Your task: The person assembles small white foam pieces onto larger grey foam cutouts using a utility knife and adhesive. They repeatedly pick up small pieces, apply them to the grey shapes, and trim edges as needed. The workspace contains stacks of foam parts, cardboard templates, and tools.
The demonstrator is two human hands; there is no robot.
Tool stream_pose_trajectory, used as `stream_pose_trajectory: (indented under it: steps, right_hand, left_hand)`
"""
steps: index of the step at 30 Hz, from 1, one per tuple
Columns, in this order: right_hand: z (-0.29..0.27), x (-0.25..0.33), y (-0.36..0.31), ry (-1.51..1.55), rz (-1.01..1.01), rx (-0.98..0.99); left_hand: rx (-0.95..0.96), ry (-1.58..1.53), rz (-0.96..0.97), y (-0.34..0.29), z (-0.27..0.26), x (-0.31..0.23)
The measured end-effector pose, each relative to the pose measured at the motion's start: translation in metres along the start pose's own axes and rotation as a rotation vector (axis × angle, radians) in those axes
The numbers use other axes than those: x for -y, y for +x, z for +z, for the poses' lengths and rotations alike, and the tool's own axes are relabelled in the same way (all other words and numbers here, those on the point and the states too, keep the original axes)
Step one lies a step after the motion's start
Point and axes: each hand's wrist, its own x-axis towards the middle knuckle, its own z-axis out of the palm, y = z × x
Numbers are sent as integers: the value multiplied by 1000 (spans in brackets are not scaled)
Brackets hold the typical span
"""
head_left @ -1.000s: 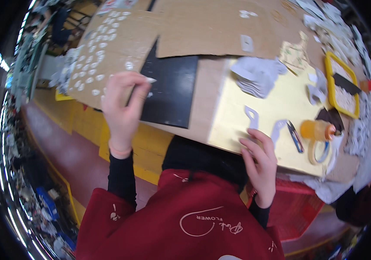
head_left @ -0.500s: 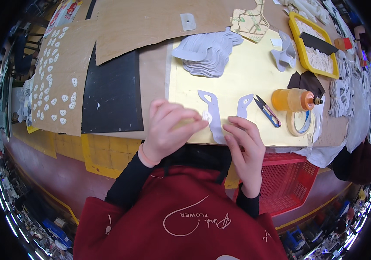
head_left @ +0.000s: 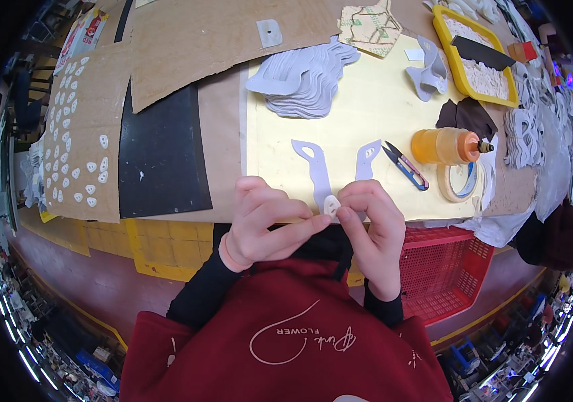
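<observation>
In front of my chest, a small white oval patch with holes (head_left: 331, 206) sits between the fingertips of both hands. My left hand (head_left: 269, 224) pinches its lower edge, fingers curled. From the other side my right hand (head_left: 375, 228) closes thumb and forefinger against it. Just behind lies a lavender-grey cut piece (head_left: 316, 171) with a slotted end; a second slotted end (head_left: 368, 155) shows to the right. Both run down behind my hands, so whether they join is hidden. Right of these rest thread snips (head_left: 407, 167).
A stack of grey cut pieces (head_left: 300, 84) stands farther back. Many white patches lie on brown cardboard (head_left: 112, 74) at left, beside a black mat (head_left: 162, 157). At right are an orange bottle (head_left: 447, 146), tape roll (head_left: 454, 191) and yellow tray (head_left: 457, 63). A red crate (head_left: 444, 275) stands below.
My left hand has brought the white patch right and nearer to me. My right hand has moved in and closed its fingertips on it. The view has shifted slightly.
</observation>
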Motion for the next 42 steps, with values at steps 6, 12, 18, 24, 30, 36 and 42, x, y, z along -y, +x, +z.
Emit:
stream_pose_trajectory:
  steps: [6,12,18,24,30,36,42]
  right_hand:
    - [0,1,0,132,109,-25]
    - [4,-1,1,-34,15,32]
    - [11,-6,5,-67,-20,-101]
    - [16,-21,34,-521,-192,-121]
    - [34,-35,42,-622,-183,-92]
    - [26,-36,42,-438,-109,-79]
    - [22,-25,25,189,169,-84]
  left_hand:
    - [-256,-513,-454,14,5,-19]
    - [82,-725,-816,22,-6,-15]
    - [109,-585,-938,19,-9,2]
    - [266,28,-558,19,0,26]
    - [308,249,-412,16,-3,23]
    - [327,175,-413,12,-9,24]
    - [382,124,-403,17,-15,30]
